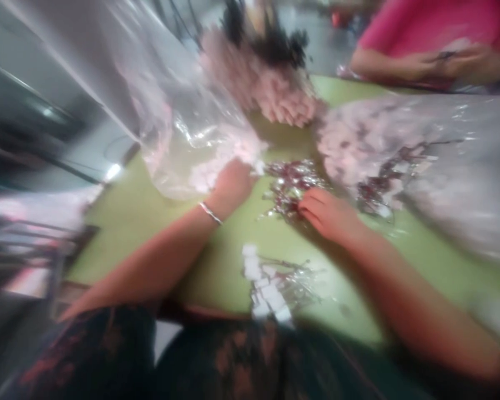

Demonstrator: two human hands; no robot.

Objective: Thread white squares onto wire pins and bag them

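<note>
Green table (120, 222): carries all the goods; the view is blurred.
Right clear bag (475, 183): lies toward the right edge, with pale pink pieces (341, 144) at its inner end.
Left clear bag (170, 116): spreads over the left edge.
Co-worker in pink (441, 28): sits beyond the far edge, hands near each other.
Pink bundle (287, 100): near the far edge, between both bags.
Right hand (327, 211): touches the shiny pile, fingers close together; whether they grip, I cannot tell.
Left hand (235, 180): beside the left bag's white pieces (204, 175); its fingertips are blurred, so I cannot tell its grip.
Shiny red-silver pile (294, 178): around the table's middle, between the two hands.
White tags (270, 291): at the near edge, overlapping, with thin strands.
Bracelet (210, 213): on the left wrist.
</note>
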